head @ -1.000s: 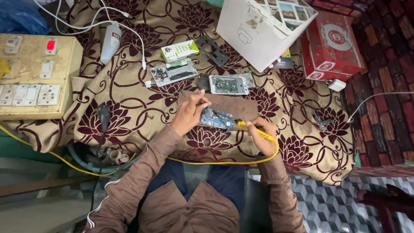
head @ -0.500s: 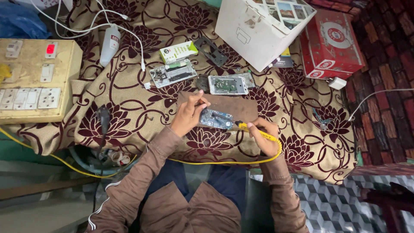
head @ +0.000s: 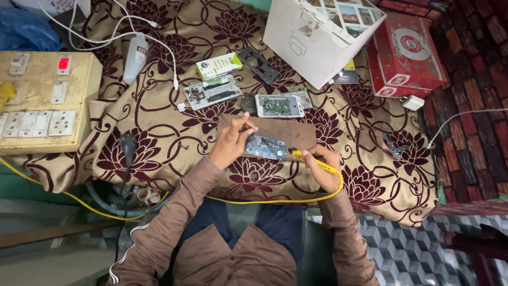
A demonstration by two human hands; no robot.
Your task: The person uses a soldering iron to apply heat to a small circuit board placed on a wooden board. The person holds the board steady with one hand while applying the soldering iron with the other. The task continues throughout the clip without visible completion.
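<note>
Cream-and-maroon floral cloth (head: 174, 114) covers the surface; opened phone board (head: 265, 146) lies on a brown mat (head: 286, 132); left hand (head: 231, 142) pinches a thin wire; right hand (head: 323, 168) grips a yellow-handled soldering iron (head: 309, 159); best keep the tip steady, contact brief.

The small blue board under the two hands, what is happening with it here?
A person in brown sleeves sits at a table with a flowered cloth. The right hand holds a yellow tool with a yellow cord, its tip at the blue board. The left hand rests at the board's left edge, pinching something thin. The board lies on a brown slab; opened phones lie beyond.
</note>
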